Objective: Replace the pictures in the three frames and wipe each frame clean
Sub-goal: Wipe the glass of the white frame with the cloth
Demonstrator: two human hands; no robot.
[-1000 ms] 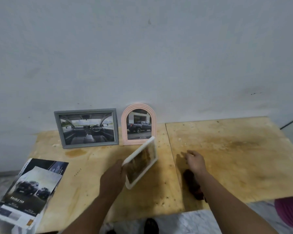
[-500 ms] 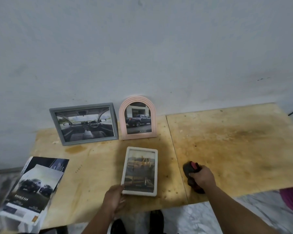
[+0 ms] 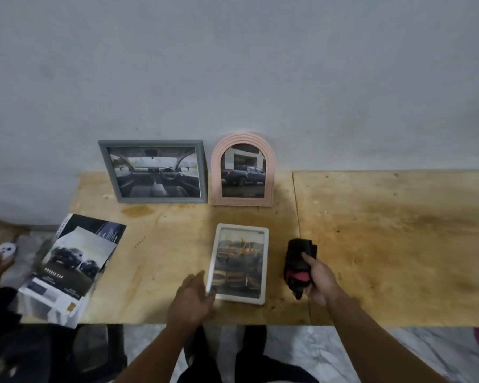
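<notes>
Three frames sit on the plywood table. Two stand upright against the wall: a grey frame, wider than tall, with a car-interior picture, and just to its right a pink arched frame, taller than wide, showing a dark pickup. The white frame lies flat, face up, nearer the table's front edge, below the pink one. Its long axis runs from the person toward the wall, leaning slightly right at the far end; its picture shows yellow trucks with the top away from the person.

The left hand rests at the white frame's near left corner, fingertips touching its edge, fingers fairly straight rather than wrapped round it. The right hand grasps a bunched dark cloth with a red patch, held just right of the white frame, apart from it.

A stack of car brochures overhangs the table's left end.
</notes>
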